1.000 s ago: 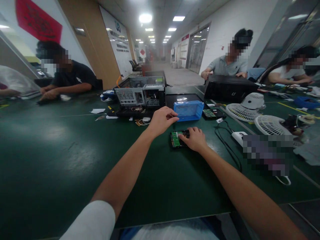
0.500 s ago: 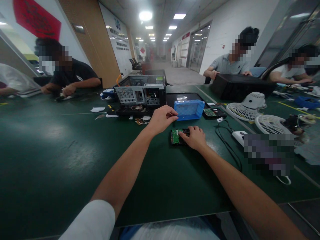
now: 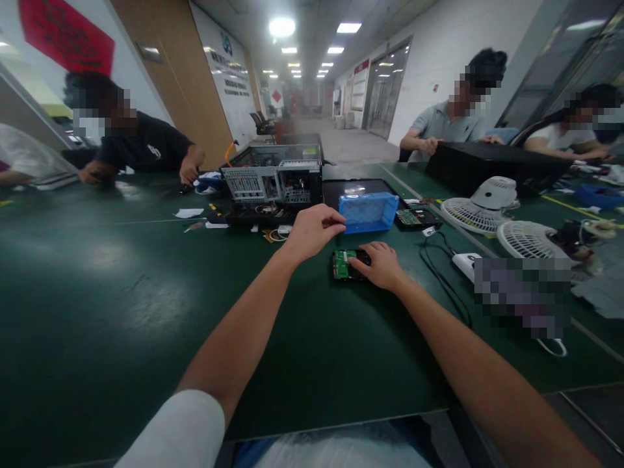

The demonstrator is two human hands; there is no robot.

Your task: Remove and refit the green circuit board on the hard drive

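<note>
My left hand [image 3: 314, 231] is closed in a pinch, with thumb and fingertips right at the left edge of a blue plastic bin [image 3: 369, 213]. What the pinch holds, if anything, is too small to make out. Closer to me, a hard drive [image 3: 342, 265] lies on the green table, its green circuit board facing up. My right hand [image 3: 381, 266] grips the drive's right end, thumb across the board and fingers over the far edge. That end is partly hidden under the hand.
An opened computer case [image 3: 273, 179] stands behind my left hand. Another drive with a circuit board [image 3: 414, 218] lies right of the bin. Fan parts [image 3: 480, 208], a power strip [image 3: 465, 265] and a black cable [image 3: 446, 283] are at right. Co-workers sit across the table.
My hands, the bin and the drive stay almost still. Across the table, the co-worker at left has moved a hand to the right, and the black box at right has shifted rightward.
</note>
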